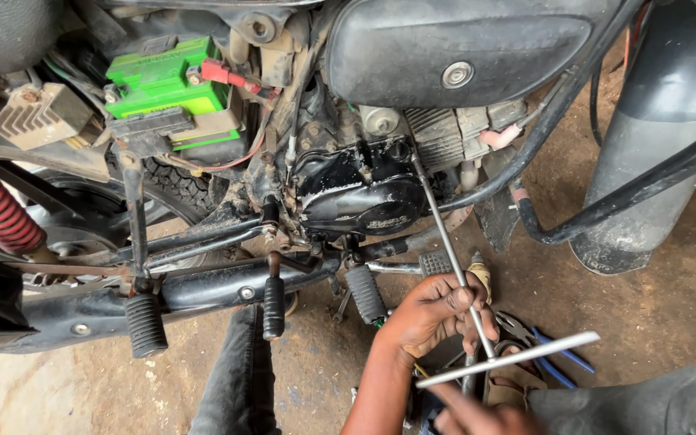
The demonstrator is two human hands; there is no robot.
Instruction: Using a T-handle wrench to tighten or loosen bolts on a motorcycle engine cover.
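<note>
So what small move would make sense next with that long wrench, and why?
Probably turn the crossbar: the left hand steadies the long steel T-handle wrench, whose tip sits at the black engine cover, while the right hand is at its bright crossbar.

Dusty brown dirt floor (654, 314), oil-stained; daylight, outdoor workshop.

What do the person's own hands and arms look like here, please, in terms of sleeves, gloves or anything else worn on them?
Both hands are bare, without gloves. The left hand shows no ring or wristband, and its forearm is uncovered down to the frame edge, with no sleeve in view. Only the fingers of the right hand show at the bottom edge, also bare; its wrist and arm are out of view.
</note>
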